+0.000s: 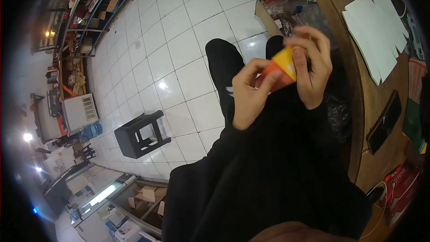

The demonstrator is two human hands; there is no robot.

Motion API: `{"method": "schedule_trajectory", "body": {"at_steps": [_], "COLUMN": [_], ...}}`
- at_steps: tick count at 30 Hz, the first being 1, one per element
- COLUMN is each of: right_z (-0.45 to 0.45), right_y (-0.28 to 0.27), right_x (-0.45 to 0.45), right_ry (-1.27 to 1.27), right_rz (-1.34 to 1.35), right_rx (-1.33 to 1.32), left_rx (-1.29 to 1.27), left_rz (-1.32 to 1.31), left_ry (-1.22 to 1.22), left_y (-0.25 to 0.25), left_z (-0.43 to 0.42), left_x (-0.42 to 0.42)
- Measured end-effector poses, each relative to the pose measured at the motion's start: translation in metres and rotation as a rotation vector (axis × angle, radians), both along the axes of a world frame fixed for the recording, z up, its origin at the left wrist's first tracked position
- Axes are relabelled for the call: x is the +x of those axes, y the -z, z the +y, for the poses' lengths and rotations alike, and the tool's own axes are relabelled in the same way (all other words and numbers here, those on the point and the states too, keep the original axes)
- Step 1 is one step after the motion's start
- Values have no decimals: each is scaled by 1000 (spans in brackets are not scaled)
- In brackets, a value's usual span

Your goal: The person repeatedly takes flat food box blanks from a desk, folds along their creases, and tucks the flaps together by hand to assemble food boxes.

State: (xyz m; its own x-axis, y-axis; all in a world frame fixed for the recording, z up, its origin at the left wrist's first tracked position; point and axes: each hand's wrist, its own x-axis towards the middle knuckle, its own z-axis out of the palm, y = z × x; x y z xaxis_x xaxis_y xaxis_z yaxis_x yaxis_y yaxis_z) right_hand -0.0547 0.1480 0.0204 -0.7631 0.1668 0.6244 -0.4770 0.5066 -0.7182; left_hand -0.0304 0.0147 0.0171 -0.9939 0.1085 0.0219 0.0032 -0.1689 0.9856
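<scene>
A small piece of yellow and orange card or a packet (283, 68) is between my hands above my lap; its exact kind is unclear. My left hand (250, 94) is closed around the orange end, thumb on top. At the yellow end is my right hand (313, 69), its thumb pressed on the edge and its upper fingers curled and blurred by motion. Beside the left palm, a thin white thing (230, 90) sticks out, mostly hidden.
To the right, a wooden desk (365, 103) bears white paper sheets (378, 33), a dark phone (384, 122) and a red packet (403, 188). Plastic bags (309, 18) lie beside the desk. A black stool (141, 134) stands on the tiled floor, with shelves (92, 18) beyond.
</scene>
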Motion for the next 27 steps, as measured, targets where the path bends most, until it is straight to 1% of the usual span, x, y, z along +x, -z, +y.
{"method": "schedule_trajectory", "body": {"at_steps": [2, 4, 6, 8, 10, 11, 12, 13, 14, 15, 16, 18, 19, 22, 23, 25, 26, 27], "right_z": [-6, -18, -25, -26, -22, -19, -16, -12, -9, -6, -3, 2, 5, 10, 11, 13, 14, 16], "right_y": [1, 0, -2, 1, -1, -2, -3, -4, -4, -5, -3, -1, -4, -9, -14, -22, -21, -20], "right_x": [8, 18, 24, 25, 26, 25, 26, 27, 28, 26, 24, 22, 21, 24, 26, 31, 30, 29], "right_ry": [45, -264, -245, -157, -193, -231, -229, -237, -245, -241, -244, -242, -185, -142, -142, -209, -208, -210], "right_rz": [20, -14, -33, -9, -19, -20, -19, -125, -231, -241, -242, -126, -69, -115, -115, -353, -355, -357], "right_rx": [-3, 36, 42, 17, 5, 0, 0, -185, -372, -437, -439, -301, -174, -121, -123, -208, -208, -267], "left_rx": [305, 381, 411, 447, 458, 457, 443, 431, 431, 351, 271, 217, 168, 147, 146, 131, 131, 122], "left_rz": [-21, 49, 49, 47, 46, 46, -1, -48, -47, -4, 37, 51, 65, 52, 51, -1, -4, -30], "left_ry": [-152, -242, -194, -145, -127, -124, -177, -230, -231, -216, -202, -225, -246, -243, -243, -256, -255, -218], "left_y": [-9, -3, 2, 4, 4, 2, -4, -7, -5, -1, 1, 2, 3, 6, 5, 2, 1, 0], "left_z": [6, 6, 3, 2, 1, -1, -3, -4, -6, -9, -11, -11, -11, -12, -11, -10, -9, -7], "left_x": [-1, -3, 2, 4, 7, 5, 1, -1, -1, 0, 1, 1, 1, 2, 2, 1, 1, 1]}}
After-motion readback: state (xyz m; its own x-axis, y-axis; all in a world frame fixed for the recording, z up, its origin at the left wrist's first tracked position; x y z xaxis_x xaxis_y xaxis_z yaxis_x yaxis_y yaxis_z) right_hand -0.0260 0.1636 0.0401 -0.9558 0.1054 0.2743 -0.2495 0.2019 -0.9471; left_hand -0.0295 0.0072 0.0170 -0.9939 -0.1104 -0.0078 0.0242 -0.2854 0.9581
